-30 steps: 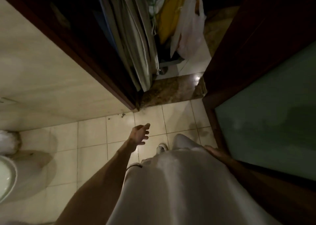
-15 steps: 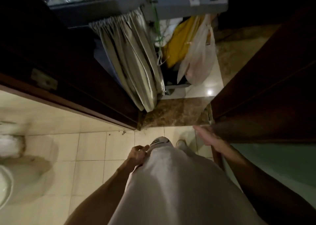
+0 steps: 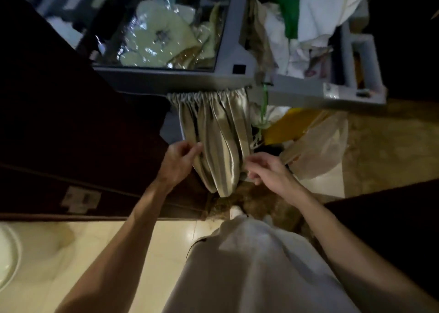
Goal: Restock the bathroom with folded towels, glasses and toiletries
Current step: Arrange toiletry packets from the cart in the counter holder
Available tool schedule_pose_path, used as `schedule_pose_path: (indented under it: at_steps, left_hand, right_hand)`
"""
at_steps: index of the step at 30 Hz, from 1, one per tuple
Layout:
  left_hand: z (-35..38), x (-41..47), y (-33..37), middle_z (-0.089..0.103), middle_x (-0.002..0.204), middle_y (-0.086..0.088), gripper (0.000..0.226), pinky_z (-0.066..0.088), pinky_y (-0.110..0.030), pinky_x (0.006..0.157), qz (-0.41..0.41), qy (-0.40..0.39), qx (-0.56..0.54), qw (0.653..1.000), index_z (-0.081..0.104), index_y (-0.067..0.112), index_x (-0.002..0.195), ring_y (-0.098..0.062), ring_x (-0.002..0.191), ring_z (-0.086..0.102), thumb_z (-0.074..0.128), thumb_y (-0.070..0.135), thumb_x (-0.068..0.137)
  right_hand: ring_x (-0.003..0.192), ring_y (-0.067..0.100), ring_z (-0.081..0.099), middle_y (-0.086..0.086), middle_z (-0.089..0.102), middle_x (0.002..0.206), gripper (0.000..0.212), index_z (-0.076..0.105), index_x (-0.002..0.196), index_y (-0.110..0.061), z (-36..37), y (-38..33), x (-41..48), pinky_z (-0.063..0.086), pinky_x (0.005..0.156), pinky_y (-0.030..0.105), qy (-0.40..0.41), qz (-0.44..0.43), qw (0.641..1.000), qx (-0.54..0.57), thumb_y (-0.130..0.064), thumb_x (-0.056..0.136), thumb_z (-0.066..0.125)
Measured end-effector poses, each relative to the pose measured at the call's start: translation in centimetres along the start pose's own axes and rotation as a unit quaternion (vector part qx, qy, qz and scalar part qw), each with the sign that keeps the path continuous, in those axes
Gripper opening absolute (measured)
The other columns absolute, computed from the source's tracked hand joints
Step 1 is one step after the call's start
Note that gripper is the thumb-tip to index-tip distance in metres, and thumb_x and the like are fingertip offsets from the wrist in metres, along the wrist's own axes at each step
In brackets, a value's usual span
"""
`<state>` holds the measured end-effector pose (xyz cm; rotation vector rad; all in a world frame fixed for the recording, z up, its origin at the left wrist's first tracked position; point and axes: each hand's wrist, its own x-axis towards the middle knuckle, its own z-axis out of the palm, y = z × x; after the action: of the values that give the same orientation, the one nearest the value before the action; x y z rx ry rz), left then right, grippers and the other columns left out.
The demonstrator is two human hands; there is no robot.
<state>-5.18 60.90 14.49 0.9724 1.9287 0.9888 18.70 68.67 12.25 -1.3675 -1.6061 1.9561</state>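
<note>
Nearest: pale garment (image 3: 249, 270) over the legs, cream tiled floor (image 3: 164, 243), and one white shoe toe (image 3: 235, 211) at the brown stone threshold (image 3: 263, 205). A dark wooden door (image 3: 71, 127) stands at left.

Both forearms reach forward to the striped satin curtain (image 3: 218, 136) hanging from the front of the grey cart (image 3: 166, 81).
- Left hand (image 3: 181, 160): narrow grip, with thumb and curled fingers pinching a fold at the curtain's left edge.
- Right hand (image 3: 268, 170): fingers curled against the curtain's right edge. I cannot tell whether its grip has the fabric.

Right of the curtain, a yellow bag (image 3: 285, 125) and a clear plastic bag (image 3: 320, 151) hang off the cart.

Farther, on the cart top:
- The left tray holds pale wrapped packets (image 3: 161, 37) under shiny film; contents unreadable.
- The right compartment holds heaped white linen (image 3: 327, 10), with a green item (image 3: 291, 15) beside it.
</note>
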Motion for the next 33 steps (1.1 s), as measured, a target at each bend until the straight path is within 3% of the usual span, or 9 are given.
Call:
schedule_pose_path:
  at_steps: [3, 5, 7, 10, 12, 18, 22, 25, 33]
  left_hand:
    - [-2.9, 1.6, 6.3, 0.051, 0.055, 0.014, 0.034, 0.036, -0.011, 0.054, 0.076, -0.001, 0.041, 0.996, 0.059, 0.010, 0.067, 0.002, 0.053, 0.047, 0.062, 0.022, 0.099]
    - [-4.7, 2.6, 9.6, 0.052, 0.055, 0.010, 0.035, 0.037, -0.017, 0.055, 0.104, 0.008, 0.061, 0.993, 0.058, 0.012, 0.066, 0.002, 0.055, 0.045, 0.063, 0.024, 0.098]
    - [-6.5, 3.8, 12.6, 0.050, 0.057, 0.000, 0.037, 0.036, -0.027, 0.054, 0.125, 0.026, 0.096, 0.987, 0.057, 0.012, 0.065, -0.005, 0.056, 0.045, 0.065, 0.030, 0.096]
    - [-9.0, 4.7, 16.5, 0.043, 0.057, 0.007, 0.037, 0.031, -0.020, 0.051, 0.140, 0.049, 0.183, 0.972, 0.053, 0.020, 0.064, -0.004, 0.052, 0.038, 0.063, 0.035, 0.096]
    - [-9.9, 5.2, 18.5, 0.052, 0.060, 0.004, 0.033, 0.034, -0.021, 0.050, 0.136, 0.066, 0.259, 0.954, 0.060, 0.018, 0.072, -0.009, 0.052, 0.044, 0.061, 0.042, 0.095]
    - [-12.3, 7.9, 21.6, 0.066, 0.091, 0.009, 0.011, 0.054, -0.031, 0.071, 0.050, 0.129, 0.445, 0.884, 0.066, 0.026, 0.099, -0.007, 0.080, 0.062, 0.060, 0.035, 0.098]
    - [-13.0, 9.7, 22.1, 0.058, 0.086, 0.009, 0.007, 0.050, -0.033, 0.065, -0.004, 0.190, 0.490, 0.851, 0.063, 0.023, 0.092, -0.013, 0.078, 0.056, 0.058, 0.023, 0.098]
    - [-13.2, 11.2, 21.5, 0.058, 0.090, 0.007, 0.009, 0.053, -0.037, 0.068, -0.060, 0.232, 0.513, 0.824, 0.061, 0.024, 0.092, -0.016, 0.084, 0.057, 0.056, 0.019, 0.097]
    - [-14.5, 19.3, 19.5, 0.058, 0.091, 0.001, 0.007, 0.052, -0.037, 0.068, -0.172, 0.277, 0.476, 0.817, 0.056, 0.021, 0.095, -0.025, 0.089, 0.060, 0.051, 0.016, 0.095]
  right_hand:
    - [0.069, 0.009, 0.064, 0.001, 0.068, 0.086, 0.010, 0.068, 0.101, -0.027, -0.1, -6.2, 2.7, 0.050, 0.061, 0.024, -0.021, -0.093, 0.995, -0.015, -0.021, 0.093, 0.067]
    - [0.066, 0.007, 0.064, 0.002, 0.067, 0.085, 0.011, 0.068, 0.103, -0.024, -0.1, -9.5, 3.8, 0.049, 0.058, 0.021, -0.047, -0.151, 0.987, -0.025, -0.019, 0.093, 0.066]
    - [0.067, 0.009, 0.065, -0.001, 0.067, 0.081, 0.012, 0.067, 0.104, -0.022, -0.3, -11.9, 5.1, 0.051, 0.059, 0.023, -0.075, -0.177, 0.981, -0.032, -0.017, 0.094, 0.066]
    - [0.070, 0.013, 0.067, -0.005, 0.068, 0.082, 0.013, 0.068, 0.105, -0.023, -0.6, -15.3, 7.4, 0.055, 0.061, 0.029, -0.127, -0.204, 0.969, -0.052, -0.019, 0.092, 0.067]
    - [0.071, 0.011, 0.066, -0.005, 0.069, 0.084, 0.014, 0.066, 0.105, -0.025, -0.8, -17.8, 9.4, 0.054, 0.062, 0.024, -0.164, -0.226, 0.957, -0.076, -0.019, 0.092, 0.066]
    - [0.086, 0.003, 0.067, -0.009, 0.071, 0.095, 0.014, 0.067, 0.103, -0.028, -0.1, -24.5, 16.1, 0.056, 0.079, 0.020, -0.252, -0.285, 0.913, -0.149, -0.021, 0.091, 0.068]
    - [0.087, 0.014, 0.068, -0.003, 0.071, 0.092, 0.017, 0.068, 0.106, -0.021, 1.4, -27.3, 20.2, 0.057, 0.082, 0.034, -0.289, -0.297, 0.894, -0.169, -0.021, 0.090, 0.070]
    - [0.086, 0.010, 0.065, -0.006, 0.068, 0.093, 0.017, 0.066, 0.108, -0.022, 3.4, -29.7, 23.1, 0.056, 0.079, 0.028, -0.297, -0.316, 0.879, -0.198, -0.022, 0.091, 0.068]
    - [0.091, 0.010, 0.064, -0.009, 0.066, 0.097, 0.011, 0.063, 0.105, -0.023, 9.5, -34.4, 31.3, 0.053, 0.080, 0.030, -0.313, -0.337, 0.846, -0.270, -0.023, 0.094, 0.064]
